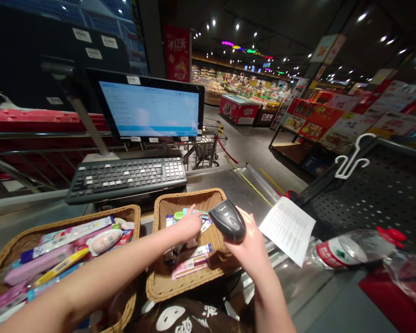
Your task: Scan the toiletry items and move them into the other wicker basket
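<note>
My right hand [250,245] grips a black handheld barcode scanner [228,220], its head pointing down over the right wicker basket [159,277]. My left hand [189,225] reaches into that basket, fingers closed on a small packaged item [197,216] among several toothbrush packs [190,266]. A second wicker basket [131,213] to the left holds several packaged toothbrushes [69,233] in pink, yellow and purple.
A black keyboard [126,178] and a lit monitor [149,110] stand behind the baskets. A printed sheet [287,227] lies right of the scanner. A plastic bottle with a red cap [353,249] lies on the right. A white hook [350,162] sits on the perforated black panel [384,194].
</note>
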Action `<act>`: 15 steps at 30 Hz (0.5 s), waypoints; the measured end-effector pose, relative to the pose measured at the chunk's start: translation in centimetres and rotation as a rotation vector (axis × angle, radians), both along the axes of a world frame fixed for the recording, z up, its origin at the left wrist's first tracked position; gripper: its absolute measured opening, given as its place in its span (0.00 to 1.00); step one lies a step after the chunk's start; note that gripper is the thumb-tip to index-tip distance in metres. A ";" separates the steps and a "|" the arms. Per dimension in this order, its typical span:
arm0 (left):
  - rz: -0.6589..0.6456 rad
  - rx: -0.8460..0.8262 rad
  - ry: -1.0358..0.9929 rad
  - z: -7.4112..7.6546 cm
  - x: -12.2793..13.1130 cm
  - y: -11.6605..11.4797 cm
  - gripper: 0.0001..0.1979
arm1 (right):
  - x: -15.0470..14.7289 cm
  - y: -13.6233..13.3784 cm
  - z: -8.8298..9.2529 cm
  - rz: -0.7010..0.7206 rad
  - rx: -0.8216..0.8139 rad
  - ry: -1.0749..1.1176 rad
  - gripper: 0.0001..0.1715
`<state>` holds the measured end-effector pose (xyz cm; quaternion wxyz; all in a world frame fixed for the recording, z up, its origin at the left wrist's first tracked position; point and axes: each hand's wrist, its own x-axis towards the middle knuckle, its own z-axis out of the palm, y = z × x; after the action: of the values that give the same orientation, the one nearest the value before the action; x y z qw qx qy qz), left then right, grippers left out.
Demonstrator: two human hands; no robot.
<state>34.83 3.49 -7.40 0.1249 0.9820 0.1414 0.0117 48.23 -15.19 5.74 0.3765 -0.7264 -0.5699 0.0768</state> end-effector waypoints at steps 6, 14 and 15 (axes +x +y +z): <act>0.189 0.004 -0.226 7.6 -6.1 1.0 0.11 | -1.8 0.5 0.1 0.001 0.067 -0.048 0.31; 0.450 0.004 -0.548 13.1 -13.4 -0.3 0.18 | -5.0 1.6 1.1 0.034 0.220 -0.178 0.29; 0.470 0.014 -0.580 13.5 -14.2 -0.5 0.19 | -5.4 1.7 1.3 0.040 0.241 -0.192 0.28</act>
<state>20.67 3.00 6.14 0.1470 0.8794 0.3217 0.3187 42.79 -13.45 7.02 0.4030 -0.6683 -0.6229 -0.0546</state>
